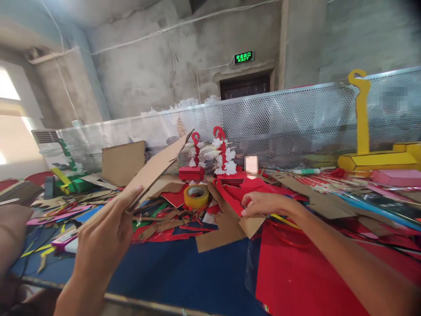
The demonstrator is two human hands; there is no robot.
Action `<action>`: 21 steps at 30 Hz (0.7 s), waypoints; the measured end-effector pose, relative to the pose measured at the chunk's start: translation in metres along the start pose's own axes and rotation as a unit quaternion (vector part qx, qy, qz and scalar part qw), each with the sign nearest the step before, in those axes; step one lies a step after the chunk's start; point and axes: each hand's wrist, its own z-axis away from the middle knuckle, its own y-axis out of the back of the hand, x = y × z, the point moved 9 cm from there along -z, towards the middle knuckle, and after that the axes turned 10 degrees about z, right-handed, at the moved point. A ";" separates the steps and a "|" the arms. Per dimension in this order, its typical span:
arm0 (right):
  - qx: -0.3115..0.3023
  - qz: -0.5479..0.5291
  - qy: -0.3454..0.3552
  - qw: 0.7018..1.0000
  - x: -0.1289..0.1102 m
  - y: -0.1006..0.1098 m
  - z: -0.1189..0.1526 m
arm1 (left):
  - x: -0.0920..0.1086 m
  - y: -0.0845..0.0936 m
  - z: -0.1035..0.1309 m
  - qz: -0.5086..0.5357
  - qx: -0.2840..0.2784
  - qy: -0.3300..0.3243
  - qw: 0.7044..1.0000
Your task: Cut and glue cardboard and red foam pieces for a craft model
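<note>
My left hand, on the left side of the view, grips a long piece of brown cardboard that slants up to the right. To the right of the middle, my right hand has its fingers bent on red paper and a brown cardboard scrap; what they pinch, if anything, is too small to tell. A roll of yellow tape lies between the hands. Below my right forearm lies a large red sheet.
Another person's arm reaches in at the far left. Behind the scraps stand red hooked paper figures, a yellow hooked one and a perforated metal divider. The blue tabletop shows in front.
</note>
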 end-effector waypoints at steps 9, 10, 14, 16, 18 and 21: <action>-0.008 0.011 -0.029 0.999 0.006 -0.003 -0.003 | 0.040 -0.044 0.072 0.115 -0.147 -0.171 0.968; -0.009 0.009 -0.030 0.999 0.007 -0.004 -0.004 | 0.044 -0.051 0.076 0.116 -0.172 -0.184 0.961; -0.007 -0.001 -0.030 1.000 0.014 -0.006 -0.008 | 0.052 -0.063 0.076 0.133 -0.267 -0.196 0.934; -0.007 -0.004 -0.029 1.000 0.017 -0.008 -0.010 | 0.051 -0.059 0.067 0.155 -0.305 -0.194 0.919; -0.007 -0.005 -0.026 1.000 0.019 -0.009 -0.012 | 0.042 -0.057 0.052 0.173 -0.351 -0.181 0.902; -0.006 -0.011 -0.027 1.000 0.020 -0.009 -0.013 | 0.015 -0.061 0.019 0.160 -0.365 -0.126 0.908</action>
